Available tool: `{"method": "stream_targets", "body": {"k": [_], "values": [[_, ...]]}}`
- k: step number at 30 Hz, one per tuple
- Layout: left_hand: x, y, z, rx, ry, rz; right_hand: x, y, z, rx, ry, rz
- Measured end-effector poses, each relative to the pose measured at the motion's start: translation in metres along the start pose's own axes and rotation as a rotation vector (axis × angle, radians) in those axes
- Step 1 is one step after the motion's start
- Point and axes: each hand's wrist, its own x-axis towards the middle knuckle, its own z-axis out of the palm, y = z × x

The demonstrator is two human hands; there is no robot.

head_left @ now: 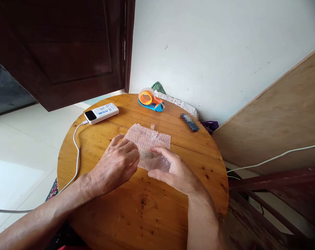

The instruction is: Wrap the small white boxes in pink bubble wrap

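A piece of clear, pinkish bubble wrap (pixel 143 135) lies folded on the round wooden table, with a printed label (pixel 145 155) showing between its upper part and its front flap. A short strip of tape (pixel 152 126) sticks out past its far edge. At the wrap's left edge, my left hand (pixel 118 159) has its fingers curled onto it; the fingertips are partly hidden. My right hand (pixel 173 168) arches over the right side of the wrap, thumb and fingers spread apart. What lies under the label is hidden.
A blue and orange tape dispenser (pixel 151 100) stands at the table's far edge. A white power bank (pixel 102 113) with a cable (pixel 77 149) lies at the left. A blurred dark object (pixel 190 122) rests at the right. The wooden table (pixel 136 215) stands near a wall and dark door.
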Motion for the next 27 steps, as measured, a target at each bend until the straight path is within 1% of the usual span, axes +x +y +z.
{"method": "stream_targets", "body": {"k": [1,3,6,10,14,17,22,25,27], "values": [[0.005,-0.004,0.002,0.007,-0.006,-0.012,0.003,0.001,0.006,-0.025,0.052,0.029],[0.012,-0.013,0.010,-0.003,0.016,-0.075,0.010,0.004,0.018,-0.028,0.114,0.048],[0.013,-0.026,0.022,-0.175,-0.007,-0.189,0.015,0.006,0.027,0.024,0.113,0.094],[0.008,-0.035,0.033,-0.431,-0.069,-0.322,0.015,0.009,0.023,0.093,0.082,0.193],[0.009,-0.033,0.041,-0.583,-0.087,-0.429,0.014,0.012,0.018,0.128,0.117,0.236],[0.012,-0.030,0.045,-0.632,-0.092,-0.481,0.015,0.015,0.018,0.130,0.138,0.237],[0.012,-0.025,0.045,-0.662,-0.091,-0.484,0.015,0.016,0.020,0.165,0.124,0.224],[0.011,-0.024,0.043,-0.658,-0.116,-0.508,0.015,0.017,0.020,0.176,0.110,0.249],[0.011,-0.023,0.043,-0.642,-0.123,-0.519,0.014,0.020,0.019,0.142,0.113,0.270]]}}
